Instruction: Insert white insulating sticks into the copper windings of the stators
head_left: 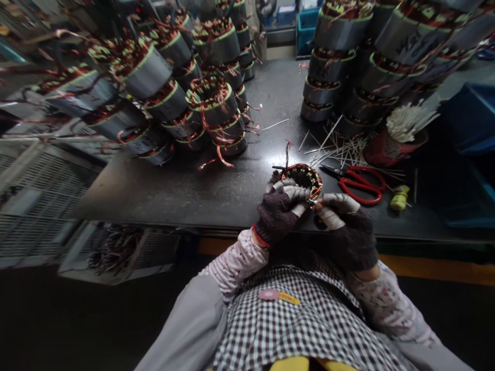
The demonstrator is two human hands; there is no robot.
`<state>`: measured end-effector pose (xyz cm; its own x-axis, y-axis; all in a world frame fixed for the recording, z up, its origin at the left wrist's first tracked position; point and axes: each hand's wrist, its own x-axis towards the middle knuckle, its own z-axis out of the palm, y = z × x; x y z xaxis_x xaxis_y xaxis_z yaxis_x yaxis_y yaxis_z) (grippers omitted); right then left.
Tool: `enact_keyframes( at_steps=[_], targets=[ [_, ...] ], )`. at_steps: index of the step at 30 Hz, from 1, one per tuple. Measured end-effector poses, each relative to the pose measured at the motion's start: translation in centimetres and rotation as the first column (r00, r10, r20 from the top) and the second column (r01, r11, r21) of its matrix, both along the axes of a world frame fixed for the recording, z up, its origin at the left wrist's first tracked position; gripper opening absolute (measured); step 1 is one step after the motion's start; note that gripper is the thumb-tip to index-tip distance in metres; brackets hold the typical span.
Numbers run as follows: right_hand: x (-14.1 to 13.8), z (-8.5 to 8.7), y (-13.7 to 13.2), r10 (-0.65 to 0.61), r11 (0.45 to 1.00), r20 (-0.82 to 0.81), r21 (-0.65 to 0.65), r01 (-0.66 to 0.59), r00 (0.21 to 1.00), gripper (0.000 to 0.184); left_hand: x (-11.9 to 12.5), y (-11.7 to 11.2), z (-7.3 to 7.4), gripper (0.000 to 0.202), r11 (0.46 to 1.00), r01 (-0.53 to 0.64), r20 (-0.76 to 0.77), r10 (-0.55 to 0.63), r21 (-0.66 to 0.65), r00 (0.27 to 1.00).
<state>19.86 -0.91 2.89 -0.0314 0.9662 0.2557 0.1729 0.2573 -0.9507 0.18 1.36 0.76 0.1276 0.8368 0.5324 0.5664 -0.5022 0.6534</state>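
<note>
A ring-shaped motor stator with copper windings (312, 176) sits at the front of the dark table. My left hand (279, 208), in a dark glove with taped fingertips, is closed on its near left side, thumb at the front rim. My right hand (344, 221), gloved and taped the same way, pinches at the stator's near right edge; what lies between those fingertips is too small to make out. A twisted copper lead (287, 153) sticks up from the stator's far side. Red-handled scissors (361, 184) lie right of it, blades toward the stator.
Stacks of wound stators stand at the left (216, 105) and right (324, 67). Loose pale sticks (344, 149) are scattered beside a red container (394, 149) of white strips. A yellow spool (399, 198) and blue bins (474, 116) stand right; crates (46, 185) stand left, below the table.
</note>
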Motion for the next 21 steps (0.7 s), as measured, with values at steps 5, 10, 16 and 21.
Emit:
enact_keyframes(
  at_steps=[5,10,16,21],
  targets=[
    [0.2,-0.7,1.4,0.082,0.997,0.166,-0.027,-0.078,0.983,0.021,-0.1,0.0,-0.1,0.008,1.0,-0.01,-0.011,0.01,-0.026,1.0],
    [0.6,-0.7,2.0,-0.04,0.937,0.349,0.339,-0.086,0.936,0.014,-0.3,-0.1,0.3,0.011,0.998,0.056,0.036,-0.054,-0.029,0.998],
    [0.4,2.1,2.4,-0.005,0.859,0.335,0.484,-0.168,0.942,0.01,0.0,0.1,0.2,0.01,1.0,0.011,0.027,-0.01,-0.028,1.0],
    [0.7,1.0,1.9,0.212,0.968,0.024,0.134,-0.213,0.977,0.017,-0.6,0.0,0.1,0.02,0.999,0.029,-0.103,-0.03,-0.017,0.994]
  ],
)
